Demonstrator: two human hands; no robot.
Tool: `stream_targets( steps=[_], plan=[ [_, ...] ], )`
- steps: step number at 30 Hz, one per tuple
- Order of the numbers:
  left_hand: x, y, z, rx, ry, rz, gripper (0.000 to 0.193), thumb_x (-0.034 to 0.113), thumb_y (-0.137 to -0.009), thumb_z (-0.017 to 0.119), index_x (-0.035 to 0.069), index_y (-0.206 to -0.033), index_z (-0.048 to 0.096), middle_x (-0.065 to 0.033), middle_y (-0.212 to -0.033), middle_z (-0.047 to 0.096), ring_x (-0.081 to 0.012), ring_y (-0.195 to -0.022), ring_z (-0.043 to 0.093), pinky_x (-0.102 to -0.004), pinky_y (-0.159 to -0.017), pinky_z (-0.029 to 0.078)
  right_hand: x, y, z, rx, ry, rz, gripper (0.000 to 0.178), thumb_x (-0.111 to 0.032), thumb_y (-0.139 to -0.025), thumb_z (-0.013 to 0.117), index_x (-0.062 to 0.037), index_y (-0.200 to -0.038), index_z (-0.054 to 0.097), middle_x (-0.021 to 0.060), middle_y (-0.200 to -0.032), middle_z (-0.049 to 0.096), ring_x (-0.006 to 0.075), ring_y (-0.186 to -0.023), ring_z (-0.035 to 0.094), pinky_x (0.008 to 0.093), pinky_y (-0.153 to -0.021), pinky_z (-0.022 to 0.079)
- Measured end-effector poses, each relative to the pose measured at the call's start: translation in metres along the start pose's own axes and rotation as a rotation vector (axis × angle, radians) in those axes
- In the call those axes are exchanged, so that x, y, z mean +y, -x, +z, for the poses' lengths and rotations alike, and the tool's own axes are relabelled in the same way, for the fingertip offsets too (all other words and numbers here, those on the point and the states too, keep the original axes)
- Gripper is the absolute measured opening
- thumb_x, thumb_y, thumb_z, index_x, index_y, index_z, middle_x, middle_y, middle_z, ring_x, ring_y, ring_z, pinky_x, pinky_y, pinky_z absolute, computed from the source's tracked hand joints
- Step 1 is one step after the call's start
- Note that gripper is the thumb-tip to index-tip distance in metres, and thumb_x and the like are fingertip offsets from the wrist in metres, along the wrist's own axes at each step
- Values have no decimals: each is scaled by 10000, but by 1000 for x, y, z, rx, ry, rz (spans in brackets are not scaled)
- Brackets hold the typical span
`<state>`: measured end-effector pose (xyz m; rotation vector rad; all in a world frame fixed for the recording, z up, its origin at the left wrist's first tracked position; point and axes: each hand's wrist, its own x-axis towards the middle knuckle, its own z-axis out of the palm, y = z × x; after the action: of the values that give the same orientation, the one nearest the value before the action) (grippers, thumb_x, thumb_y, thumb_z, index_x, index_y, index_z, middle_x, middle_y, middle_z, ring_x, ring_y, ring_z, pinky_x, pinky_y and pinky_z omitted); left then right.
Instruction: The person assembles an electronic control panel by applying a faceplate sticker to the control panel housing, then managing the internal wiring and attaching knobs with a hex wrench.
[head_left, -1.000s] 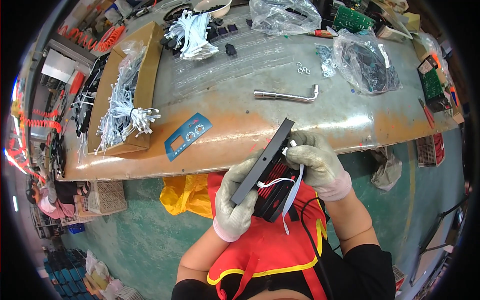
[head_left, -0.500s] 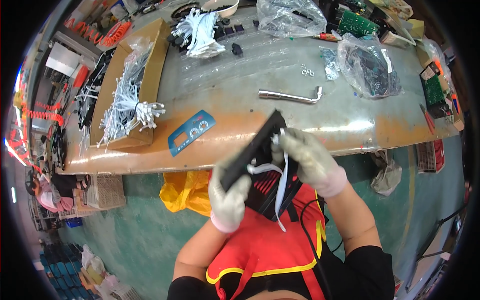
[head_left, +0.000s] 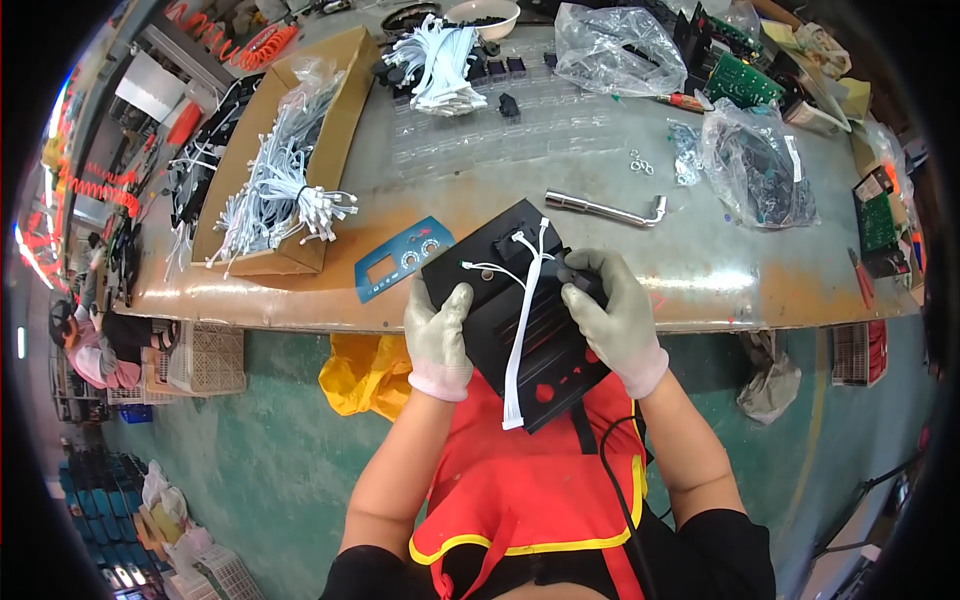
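Observation:
Both my hands, in pale work gloves, hold a black panel tilted over the bench's front edge. My left hand pinches its left edge, thumb on top. My right hand grips the right edge, its thumb and fingers close to a small dark part on the panel. Slots and round holes pierce the panel, with red showing through. A white wire harness lies along it, small plugs at the upper end and a wide connector at the lower end. Just behind the panel is a blue faceplate with cutouts.
An L-shaped socket wrench lies on the metal bench. At left stands a cardboard box of white wire harnesses. Farther back are another harness bundle and plastic bags. Green circuit boards sit at right.
The black panel has turned to lie flatter, its face with the harness now toward me. My right hand has moved from the wires at its top to its right edge.

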<state>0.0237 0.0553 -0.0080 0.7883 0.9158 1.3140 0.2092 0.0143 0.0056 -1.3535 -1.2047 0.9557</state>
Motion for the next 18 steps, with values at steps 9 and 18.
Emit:
stream_targets(
  steps=[9,18],
  plan=[
    [-10,-3,-12,60,-167,69,523,2,-828,582,-76,-1311,399,-117,-1267,471,-175,-1167,431,-273,-996,348,-13,-5,3,59,278,-27,251,-228,-864,587,0,-962,625,174,-808,620,314,-744,615,372,-697,484],
    [15,21,20,-22,-207,156,456,116,-858,634,-48,-1248,465,-90,-1105,561,-143,-1004,533,-271,-915,419,-47,-3,14,207,563,-126,365,-348,-772,705,-15,-885,606,113,-680,610,295,-622,619,377,-573,484]
  ],
)
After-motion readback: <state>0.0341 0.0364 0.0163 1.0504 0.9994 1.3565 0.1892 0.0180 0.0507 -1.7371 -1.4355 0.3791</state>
